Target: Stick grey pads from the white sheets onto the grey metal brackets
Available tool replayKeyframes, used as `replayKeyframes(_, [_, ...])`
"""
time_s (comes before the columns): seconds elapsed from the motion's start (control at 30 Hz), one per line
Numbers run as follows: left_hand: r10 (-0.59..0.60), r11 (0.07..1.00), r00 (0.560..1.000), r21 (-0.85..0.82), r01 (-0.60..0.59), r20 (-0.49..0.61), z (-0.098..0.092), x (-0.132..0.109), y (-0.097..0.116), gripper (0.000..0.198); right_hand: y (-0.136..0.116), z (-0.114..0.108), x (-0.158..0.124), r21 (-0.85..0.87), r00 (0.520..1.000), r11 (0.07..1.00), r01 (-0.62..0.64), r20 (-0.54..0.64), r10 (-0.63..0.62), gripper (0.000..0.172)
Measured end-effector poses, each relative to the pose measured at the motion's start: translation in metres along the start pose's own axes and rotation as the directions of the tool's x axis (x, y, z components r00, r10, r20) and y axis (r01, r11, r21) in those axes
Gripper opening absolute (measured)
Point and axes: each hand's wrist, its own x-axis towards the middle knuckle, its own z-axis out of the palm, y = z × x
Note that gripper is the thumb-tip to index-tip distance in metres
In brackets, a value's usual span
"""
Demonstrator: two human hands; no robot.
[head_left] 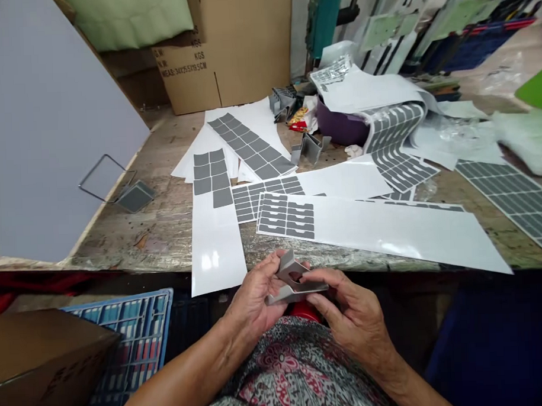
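Observation:
A bent grey metal bracket (288, 293) with a cutout is held between my hands, just in front of the table edge. My left hand (258, 289) grips its left side, the thumb near the upright flap. On the right, the fingers and thumb of my right hand (345, 304) pinch the bracket's flat end. Nearest on the table lies a white backing sheet with grey notched stickers (287, 217), partly peeled bare. Left of it, another sheet carries square grey stickers (210, 169) and hangs over the edge.
More sticker sheets (251, 144) overlap behind. Similar grey brackets (311, 148) stand near a purple bowl (342, 126) draped with sheets. A wire-handled grey piece (136, 197) lies left. Cardboard boxes (247, 44) stand at the back. Below left are a blue crate (164, 325) and a carton (45, 353).

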Motion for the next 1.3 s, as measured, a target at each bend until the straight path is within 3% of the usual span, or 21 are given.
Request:
replayKeyframes(0.07, [-0.016,1.0,0.999,-0.001,0.016,0.04,-0.003,-0.005,0.006,0.025,-0.004,0.0,0.008,0.07,0.997,0.996,-0.059,0.061,0.055,0.009])
replayKeyframes(0.13, [0.018,0.999,0.997,0.037,-0.021,0.071,-0.008,-0.012,0.015,0.035,-0.005,0.003,0.018,0.168,0.968,0.956,-0.239,0.115,0.222,0.018])
replayKeyframes(0.23, [0.151,0.964,0.984,0.206,-0.168,0.096,-0.016,-0.021,0.026,0.051,-0.006,0.013,0.036,0.387,0.863,0.772,-0.505,0.195,0.467,0.029])
replayKeyframes(0.33, [0.281,0.859,0.952,0.41,-0.307,0.124,-0.028,-0.025,0.032,0.051,-0.007,0.027,0.058,0.483,0.821,0.668,-0.566,0.251,0.513,0.034])
replayKeyframes(0.47, [0.389,0.75,0.908,0.518,-0.411,0.157,-0.046,-0.023,0.042,0.047,-0.009,0.042,0.082,0.431,0.793,0.665,-0.609,0.334,0.51,0.031])
replayKeyframes(0.6, [0.527,0.621,0.845,0.637,-0.458,0.094,-0.057,-0.025,0.065,0.045,-0.009,0.051,0.096,0.271,0.812,0.799,-0.536,0.424,0.401,0.026])
replayKeyframes(0.67, [0.541,0.544,0.835,0.713,-0.442,0.104,-0.057,-0.029,0.08,0.043,-0.008,0.053,0.105,0.197,0.814,0.874,-0.444,0.496,0.302,0.022])
replayKeyframes(0.77, [0.395,0.495,0.904,0.79,-0.362,0.167,-0.053,-0.033,0.098,0.036,-0.011,0.057,0.123,0.111,0.798,0.963,-0.245,0.588,0.136,0.011])
replayKeyframes(0.87, [0.252,0.495,0.949,0.817,-0.294,0.189,-0.054,-0.032,0.11,0.034,-0.016,0.063,0.14,0.047,0.744,0.992,-0.114,0.666,0.053,0.009])
replayKeyframes(1.03, [0.101,0.482,0.974,0.847,-0.225,0.201,-0.069,-0.026,0.125,0.04,-0.02,0.085,0.155,0.022,0.659,0.997,-0.067,0.752,0.027,0.006])
replayKeyframes(1.1, [0.102,0.481,0.976,0.849,-0.22,0.195,-0.075,-0.023,0.136,0.043,-0.013,0.095,0.164,-0.021,0.634,0.995,-0.098,0.77,0.079,0.012])
replayKeyframes(1.13, [0.144,0.479,0.971,0.846,-0.236,0.189,-0.078,-0.021,0.143,0.043,-0.008,0.1,0.171,-0.077,0.648,0.991,-0.111,0.75,0.131,0.017])
replayKeyframes(1.2, [0.313,0.455,0.933,0.834,-0.311,0.178,-0.082,-0.012,0.162,0.042,0.007,0.109,0.189,-0.242,0.732,0.963,-0.119,0.634,0.25,0.025])
replayKeyframes(1.27, [0.53,0.396,0.829,0.811,-0.43,0.181,-0.083,0.005,0.184,0.036,0.023,0.118,0.21,-0.355,0.805,0.93,-0.094,0.523,0.281,0.019])
replayKeyframes(1.3, [0.632,0.354,0.75,0.787,-0.504,0.196,-0.083,0.019,0.196,0.033,0.031,0.122,0.221,-0.404,0.83,0.912,-0.072,0.483,0.28,0.015])
